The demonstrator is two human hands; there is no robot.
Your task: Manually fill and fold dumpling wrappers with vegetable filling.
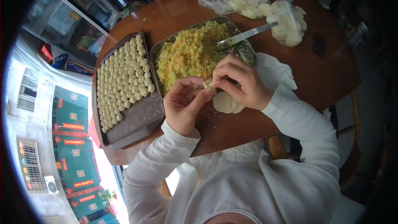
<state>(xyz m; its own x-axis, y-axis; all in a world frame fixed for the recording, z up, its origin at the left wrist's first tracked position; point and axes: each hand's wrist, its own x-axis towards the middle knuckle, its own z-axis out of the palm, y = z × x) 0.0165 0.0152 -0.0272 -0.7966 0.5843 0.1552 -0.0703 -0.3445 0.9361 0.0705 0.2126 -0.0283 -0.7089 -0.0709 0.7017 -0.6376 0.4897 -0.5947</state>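
Note:
Between my two hands is a small dumpling (208, 84), its wrapper gathered around a bit of filling. My left hand (186, 102) cradles it from below and the left, thumb and fingers around its side. The fingertips of my right hand (238, 81) pinch the wrapper's edge. Just beyond lies a metal tray (157, 45) heaped with chopped yellow, green and orange filling (192, 56). A flat metal spatula (245, 35) rests in it, handle over the far right rim. Round dough wrappers (226, 102) lie overlapped on the table, partly under my right hand.
Left of the filling, a dark tray (136, 121) holds rows of finished dumplings (124, 71). A white cloth (275, 70) lies right of the filling. Plastic bags of wrappers (287, 21) and a dark phone-like object (318, 44) sit farther back on the wooden table (326, 77).

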